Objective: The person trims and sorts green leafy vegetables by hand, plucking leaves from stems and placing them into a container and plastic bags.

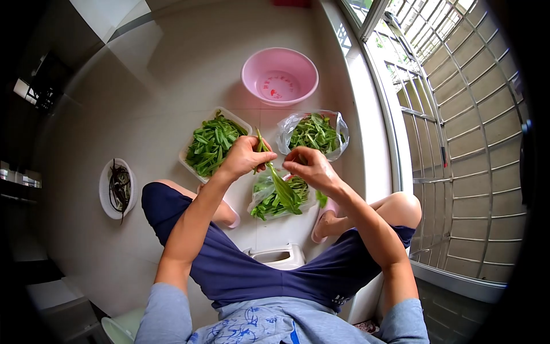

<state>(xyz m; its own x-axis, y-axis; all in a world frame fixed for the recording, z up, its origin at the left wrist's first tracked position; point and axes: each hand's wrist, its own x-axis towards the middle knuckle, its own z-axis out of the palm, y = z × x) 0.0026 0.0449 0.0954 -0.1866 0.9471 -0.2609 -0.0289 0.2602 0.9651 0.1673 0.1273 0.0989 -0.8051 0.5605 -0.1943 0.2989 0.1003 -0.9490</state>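
My left hand (247, 156) is closed round a stalk of leafy greens (285, 192), its long leaf hanging down toward my right hand. My right hand (314, 167) has its fingers pinched together beside the stalk; whatever lies between the fingertips is too small to make out. Under both hands, an open plastic bag of greens (265, 207) rests on the floor between my feet. Beyond my left hand is a pale tray (184, 159) heaped with cut green leaves. A second clear plastic bag (342, 137) with greens sits beyond my right hand.
A pink basin (281, 77) stands farther out on the tiled floor. To the left, a white basket (105, 192) holds dark, thin, long pieces. A low wall and a window with metal bars (452, 155) run along the right. A pale stool (286, 255) shows between my legs.
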